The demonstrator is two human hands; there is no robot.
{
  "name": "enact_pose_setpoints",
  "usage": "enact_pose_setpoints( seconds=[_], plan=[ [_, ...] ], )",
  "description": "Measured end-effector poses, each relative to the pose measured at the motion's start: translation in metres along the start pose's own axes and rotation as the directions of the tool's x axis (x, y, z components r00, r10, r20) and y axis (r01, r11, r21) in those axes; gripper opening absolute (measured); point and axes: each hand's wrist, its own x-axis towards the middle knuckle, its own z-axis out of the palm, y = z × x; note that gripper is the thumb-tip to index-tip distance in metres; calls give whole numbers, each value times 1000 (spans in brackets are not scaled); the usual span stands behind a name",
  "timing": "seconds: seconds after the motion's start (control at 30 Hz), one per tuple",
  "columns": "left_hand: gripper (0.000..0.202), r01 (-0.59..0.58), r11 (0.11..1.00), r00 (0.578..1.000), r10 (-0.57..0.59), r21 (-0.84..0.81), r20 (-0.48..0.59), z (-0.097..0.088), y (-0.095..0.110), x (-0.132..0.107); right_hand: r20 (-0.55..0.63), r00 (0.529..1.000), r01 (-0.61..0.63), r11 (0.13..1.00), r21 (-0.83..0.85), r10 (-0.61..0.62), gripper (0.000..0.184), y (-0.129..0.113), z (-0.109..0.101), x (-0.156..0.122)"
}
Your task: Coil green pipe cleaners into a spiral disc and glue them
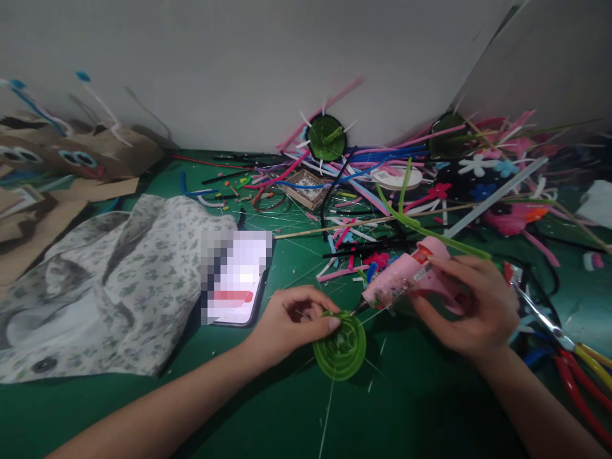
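My left hand point(299, 322) pinches the upper left rim of a round, ridged green disc point(340, 357) between thumb and fingers. Wrapped around a pink glue gun point(389, 284), my right hand point(471, 303) keeps it tilted with the nozzle down and left. That nozzle is at the disc's top edge, close to my left fingertips; whether it touches cannot be made out. A clear glue stick point(497, 194) sticks out of the gun's back end. Thin glue strings trail over the disc and the green table point(287, 414).
Left of my hands lie a phone point(239, 280) and a patterned cloth point(119, 274). Pipe cleaners point(363, 169) and scraps cover the back, around another green disc point(326, 137). Pliers with red handles point(576, 382) lie at right. Cardboard figures point(90, 153) stand at back left.
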Motion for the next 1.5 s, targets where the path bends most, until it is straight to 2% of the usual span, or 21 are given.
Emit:
enact_pose_setpoints(
  seconds=[0.57,0.83,1.07,1.27,1.5],
  plan=[
    [8,-90,996,995,90,0,49,-1,-1,-2,-7,1000,-27,999,19,27,54,0,-1,-2],
    [8,-125,992,992,126,-16,23,-2,-3,-2,4,1000,-17,1000,11,17,52,-1,-2,-1],
    [9,-116,993,992,117,37,-38,-1,-2,1,-9,1000,-19,1000,7,20,55,2,-3,-2],
    [8,-169,982,985,171,90,-16,0,-1,-1,-63,998,-24,999,28,25,61,3,-2,2],
    [7,-197,971,977,205,138,-53,0,-1,-1,-16,1000,2,1000,-11,-3,54,1,-1,-1]
  ],
)
